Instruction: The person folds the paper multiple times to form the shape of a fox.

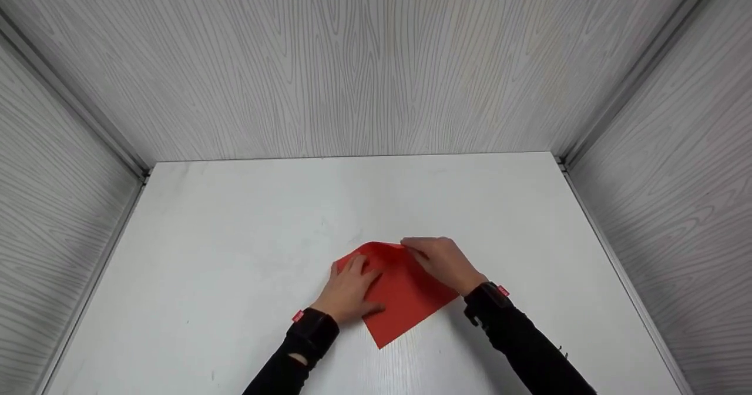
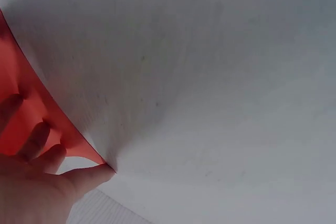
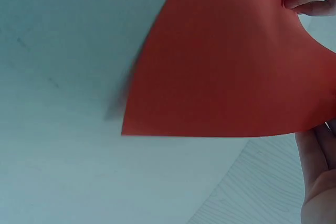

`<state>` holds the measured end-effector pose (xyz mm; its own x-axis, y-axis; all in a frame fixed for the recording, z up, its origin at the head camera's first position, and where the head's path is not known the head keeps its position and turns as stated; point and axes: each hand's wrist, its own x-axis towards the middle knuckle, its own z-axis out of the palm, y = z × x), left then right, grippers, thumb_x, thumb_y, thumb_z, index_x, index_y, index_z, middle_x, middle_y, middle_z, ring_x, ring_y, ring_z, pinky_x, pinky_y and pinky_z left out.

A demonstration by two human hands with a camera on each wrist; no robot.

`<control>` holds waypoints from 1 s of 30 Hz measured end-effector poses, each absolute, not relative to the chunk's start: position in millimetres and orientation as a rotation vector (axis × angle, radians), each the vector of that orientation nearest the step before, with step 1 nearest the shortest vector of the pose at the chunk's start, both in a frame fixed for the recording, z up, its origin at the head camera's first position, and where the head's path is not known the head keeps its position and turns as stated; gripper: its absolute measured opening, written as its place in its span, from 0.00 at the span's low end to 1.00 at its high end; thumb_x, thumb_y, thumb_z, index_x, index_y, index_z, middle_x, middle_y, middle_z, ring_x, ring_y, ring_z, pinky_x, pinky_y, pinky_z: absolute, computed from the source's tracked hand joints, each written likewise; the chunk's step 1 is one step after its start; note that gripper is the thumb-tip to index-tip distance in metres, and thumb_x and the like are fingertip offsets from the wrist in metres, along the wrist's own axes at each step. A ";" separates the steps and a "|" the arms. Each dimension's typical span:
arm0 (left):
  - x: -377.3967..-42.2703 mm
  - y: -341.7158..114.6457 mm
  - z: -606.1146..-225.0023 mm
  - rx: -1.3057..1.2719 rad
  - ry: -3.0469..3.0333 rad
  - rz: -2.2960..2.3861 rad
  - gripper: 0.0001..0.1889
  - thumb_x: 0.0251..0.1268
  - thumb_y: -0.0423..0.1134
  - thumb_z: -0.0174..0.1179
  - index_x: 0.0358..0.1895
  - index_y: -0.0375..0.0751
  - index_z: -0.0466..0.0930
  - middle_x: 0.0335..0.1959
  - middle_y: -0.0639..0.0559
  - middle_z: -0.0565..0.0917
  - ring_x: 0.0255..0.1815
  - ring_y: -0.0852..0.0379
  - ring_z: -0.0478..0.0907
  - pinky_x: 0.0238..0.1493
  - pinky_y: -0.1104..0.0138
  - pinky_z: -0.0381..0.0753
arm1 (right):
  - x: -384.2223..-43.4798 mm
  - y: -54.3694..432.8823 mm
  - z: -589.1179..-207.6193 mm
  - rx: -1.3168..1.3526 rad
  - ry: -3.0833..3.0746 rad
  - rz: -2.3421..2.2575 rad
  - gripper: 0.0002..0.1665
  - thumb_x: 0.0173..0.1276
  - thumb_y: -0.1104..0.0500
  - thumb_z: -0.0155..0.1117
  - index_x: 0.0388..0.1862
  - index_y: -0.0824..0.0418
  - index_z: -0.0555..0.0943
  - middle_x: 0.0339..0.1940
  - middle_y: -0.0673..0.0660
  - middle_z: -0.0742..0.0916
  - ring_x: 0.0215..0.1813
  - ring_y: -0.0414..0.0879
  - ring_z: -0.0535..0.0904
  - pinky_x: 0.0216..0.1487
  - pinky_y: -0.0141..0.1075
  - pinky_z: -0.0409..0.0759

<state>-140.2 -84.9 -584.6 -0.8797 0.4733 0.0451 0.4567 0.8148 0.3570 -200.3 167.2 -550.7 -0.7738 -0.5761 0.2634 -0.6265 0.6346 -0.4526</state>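
A sheet of red paper (image 1: 405, 298) lies slanted on the white table, its upper edge bowed up between the two hands. My left hand (image 1: 349, 292) rests on its left side with fingers spread. In the left wrist view those fingertips press small dents into the paper (image 2: 31, 108), and the outermost finger reaches its corner. At the top right edge my right hand (image 1: 443, 260) pinches the sheet and lifts it. The right wrist view shows the right hand (image 3: 317, 177) partly hidden behind the paper (image 3: 210, 66), which curves up off the table.
The white tabletop (image 1: 235, 224) runs back to a grey wood-grain panel (image 1: 352, 66). Similar side panels stand at the left (image 1: 64, 177) and right (image 1: 675, 177). Black bands with small red tags circle both wrists, over dark sleeves.
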 end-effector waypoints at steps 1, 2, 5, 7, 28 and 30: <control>-139.8 -85.8 -583.8 0.768 2.934 0.560 0.35 0.55 0.59 0.75 0.64 0.46 0.80 0.67 0.41 0.71 0.68 0.44 0.68 0.66 0.39 0.66 | -200.9 167.5 -550.9 1.010 -2.757 0.816 0.19 0.73 0.64 0.69 0.62 0.58 0.86 0.53 0.53 0.91 0.56 0.46 0.87 0.57 0.38 0.83; -139.5 -86.9 -582.3 0.780 2.916 0.558 0.35 0.54 0.59 0.75 0.63 0.47 0.80 0.66 0.41 0.71 0.68 0.45 0.68 0.66 0.39 0.66 | -201.7 167.7 -551.2 1.005 -2.758 0.813 0.19 0.73 0.64 0.68 0.62 0.58 0.86 0.54 0.53 0.91 0.56 0.46 0.87 0.57 0.39 0.83; -139.1 -89.9 -579.3 0.796 2.863 0.546 0.35 0.53 0.59 0.74 0.63 0.48 0.79 0.68 0.42 0.70 0.70 0.45 0.67 0.69 0.39 0.64 | -204.2 167.6 -550.6 0.985 -2.760 0.809 0.19 0.73 0.65 0.67 0.61 0.60 0.86 0.54 0.55 0.90 0.56 0.47 0.87 0.57 0.40 0.84; -138.4 -91.6 -577.8 0.803 2.834 0.536 0.37 0.53 0.59 0.74 0.66 0.48 0.79 0.71 0.41 0.69 0.72 0.44 0.65 0.71 0.38 0.63 | -206.0 167.2 -550.0 0.975 -2.756 0.808 0.18 0.74 0.66 0.67 0.61 0.60 0.86 0.53 0.55 0.91 0.56 0.47 0.87 0.57 0.40 0.84; -137.4 -81.8 -592.2 0.774 3.037 0.506 0.35 0.58 0.57 0.73 0.66 0.46 0.78 0.70 0.40 0.71 0.74 0.41 0.65 0.68 0.32 0.64 | -201.9 162.1 -547.8 1.077 -2.738 0.797 0.22 0.70 0.67 0.71 0.62 0.58 0.86 0.55 0.55 0.90 0.58 0.48 0.87 0.58 0.40 0.83; -137.6 -81.5 -591.7 0.765 3.043 0.513 0.34 0.58 0.57 0.73 0.66 0.46 0.79 0.69 0.41 0.72 0.73 0.42 0.66 0.69 0.34 0.65 | -200.6 162.8 -547.9 1.121 -2.725 0.755 0.22 0.69 0.67 0.71 0.62 0.59 0.86 0.56 0.55 0.90 0.59 0.48 0.86 0.58 0.40 0.83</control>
